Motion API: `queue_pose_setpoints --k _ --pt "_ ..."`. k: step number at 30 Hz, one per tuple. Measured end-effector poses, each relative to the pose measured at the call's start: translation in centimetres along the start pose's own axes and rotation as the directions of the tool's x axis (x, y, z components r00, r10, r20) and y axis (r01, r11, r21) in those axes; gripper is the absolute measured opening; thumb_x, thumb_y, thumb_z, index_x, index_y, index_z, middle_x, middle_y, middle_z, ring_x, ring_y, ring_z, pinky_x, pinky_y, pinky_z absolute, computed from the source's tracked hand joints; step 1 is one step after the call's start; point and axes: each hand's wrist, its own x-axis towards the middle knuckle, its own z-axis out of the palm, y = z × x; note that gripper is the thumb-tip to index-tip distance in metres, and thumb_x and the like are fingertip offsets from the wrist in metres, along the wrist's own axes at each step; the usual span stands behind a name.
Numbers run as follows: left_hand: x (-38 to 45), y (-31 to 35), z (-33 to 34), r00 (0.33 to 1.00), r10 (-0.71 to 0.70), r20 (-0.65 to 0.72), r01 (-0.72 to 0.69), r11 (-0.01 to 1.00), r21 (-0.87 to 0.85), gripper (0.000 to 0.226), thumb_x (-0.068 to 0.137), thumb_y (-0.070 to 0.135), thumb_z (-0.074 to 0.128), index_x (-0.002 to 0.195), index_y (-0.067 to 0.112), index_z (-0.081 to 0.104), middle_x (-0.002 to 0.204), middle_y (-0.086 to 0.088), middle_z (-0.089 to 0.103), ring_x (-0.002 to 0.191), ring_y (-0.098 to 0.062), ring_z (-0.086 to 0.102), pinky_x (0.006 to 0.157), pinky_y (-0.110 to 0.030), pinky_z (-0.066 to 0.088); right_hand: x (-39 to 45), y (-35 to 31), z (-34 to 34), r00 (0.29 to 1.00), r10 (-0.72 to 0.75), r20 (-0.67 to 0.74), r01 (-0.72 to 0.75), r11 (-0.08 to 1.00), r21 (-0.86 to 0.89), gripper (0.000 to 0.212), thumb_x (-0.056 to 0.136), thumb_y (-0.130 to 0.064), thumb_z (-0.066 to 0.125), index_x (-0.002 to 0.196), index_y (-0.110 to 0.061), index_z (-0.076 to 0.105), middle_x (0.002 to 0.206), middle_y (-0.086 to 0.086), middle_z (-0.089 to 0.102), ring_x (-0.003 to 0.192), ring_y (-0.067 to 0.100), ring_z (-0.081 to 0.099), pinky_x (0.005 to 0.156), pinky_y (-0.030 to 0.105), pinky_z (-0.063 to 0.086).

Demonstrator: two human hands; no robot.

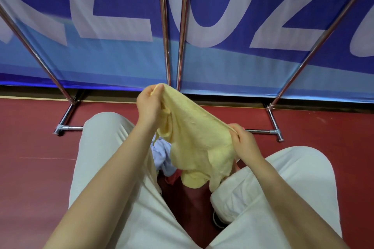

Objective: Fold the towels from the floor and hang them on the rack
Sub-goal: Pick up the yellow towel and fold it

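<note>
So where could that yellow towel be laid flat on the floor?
Bare red floor lies left of the left knee, short of the rack's foot bar; more lies right of the right knee. Between the knees it is crowded: a light blue cloth and the hanging yellow towel.

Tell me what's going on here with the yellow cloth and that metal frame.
A person crouched on the red floor holds a yellow towel up between both hands. The left hand pinches one edge high, the right hand grips another edge lower. The towel is crumpled, not yet folded. More cloth, pale blue and red, lies below it. The metal rack stands just ahead; its visible bars carry nothing.
</note>
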Motion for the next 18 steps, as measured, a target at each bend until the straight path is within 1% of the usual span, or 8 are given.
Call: queue_pose_setpoints --k 4,7,9,11,12,14,16,18 --pt "0.7 -0.6 -0.7 0.979 -0.197 -0.059 0.185 0.969 -0.166 0.023 0.091 0.015 0.06 0.068 0.017 0.063 0.067 0.002 0.052 0.068 -0.016 0.046 0.066 -0.028 0.043 -0.4 -1.2 -0.2 0.996 0.054 -0.076 -0.037 0.978 0.205 0.024 0.094 -0.035 0.044 0.096 -0.05 0.062 0.1 -0.014 0.067 0.111 0.027 0.054 0.101 0.051 0.041" --pt "0.5 -1.1 -0.3 0.978 -0.202 -0.045 0.199 0.978 -0.066 0.024 0.09 0.013 0.056 0.069 0.019 0.065 0.066 0.002 0.054 0.067 -0.018 0.048 0.068 -0.032 0.044 -0.6 -2.1 -0.5 0.988 0.096 -0.122 -0.053 0.945 0.323 0.022 0.097 -0.025 0.048 0.097 -0.037 0.066 0.098 -0.015 0.068 0.108 0.018 0.059 0.107 0.05 0.036" --pt "0.1 -1.6 0.2 0.982 -0.189 0.011 0.189 0.982 0.03 0.021 0.09 0.012 0.054 0.076 0.018 0.068 0.066 0.002 0.056 0.066 -0.019 0.052 0.068 -0.033 0.048 -0.9 -3.0 -0.9 0.98 0.118 -0.16 -0.045 0.916 0.399 0.022 0.098 -0.016 0.049 0.095 -0.029 0.066 0.095 -0.012 0.069 0.1 0.014 0.062 0.1 0.038 0.045" --pt "-0.7 -2.4 1.0 0.976 -0.194 0.098 0.182 0.977 0.111 0.016 0.091 0.012 0.053 0.086 0.013 0.068 0.064 0.0 0.055 0.06 -0.02 0.052 0.058 -0.03 0.048 -1.2 -3.9 -1.3 0.976 0.132 -0.175 -0.036 0.883 0.468 0.022 0.097 -0.011 0.049 0.094 -0.023 0.067 0.091 -0.01 0.069 0.095 0.015 0.064 0.082 0.022 0.051" --pt "-1.2 -2.8 1.5 0.968 -0.204 0.144 0.184 0.972 0.143 0.015 0.092 0.011 0.053 0.09 0.012 0.068 0.064 0.0 0.055 0.058 -0.019 0.052 0.055 -0.028 0.047 -1.3 -4.1 -1.3 0.977 0.128 -0.173 -0.031 0.879 0.476 0.021 0.097 -0.01 0.049 0.094 -0.021 0.067 0.089 -0.011 0.069 0.092 0.014 0.065 0.077 0.02 0.051" --pt "-2.2 -3.7 2.6 0.952 -0.203 0.229 0.155 0.965 0.213 0.011 0.092 0.012 0.055 0.093 0.014 0.066 0.069 -0.001 0.058 0.059 -0.015 0.053 0.051 -0.025 0.046 -1.2 -4.1 -1.1 0.981 0.106 -0.16 -0.025 0.897 0.44 0.02 0.097 -0.015 0.051 0.095 -0.025 0.067 0.09 -0.013 0.069 0.093 0.012 0.065 0.084 0.029 0.051" --pt "-2.8 -4.7 3.6 0.936 -0.19 0.296 0.102 0.952 0.288 0.008 0.091 0.014 0.058 0.092 0.016 0.066 0.076 0.0 0.062 0.067 -0.015 0.056 0.058 -0.024 0.048 -0.9 -3.8 -0.7 0.987 0.069 -0.149 -0.013 0.936 0.351 0.018 0.093 -0.029 0.051 0.093 -0.039 0.066 0.096 -0.018 0.068 0.1 0.012 0.062 0.1 0.048 0.043" --pt "-3.1 -5.9 4.4 0.919 -0.197 0.343 0.076 0.939 0.335 0.01 0.091 0.015 0.059 0.085 0.02 0.066 0.079 0.003 0.064 0.072 -0.016 0.058 0.064 -0.026 0.048 -0.8 -3.8 -0.6 0.989 0.046 -0.137 -0.003 0.956 0.292 0.019 0.088 -0.041 0.047 0.092 -0.045 0.064 0.098 -0.022 0.067 0.105 0.016 0.058 0.103 0.057 0.036"
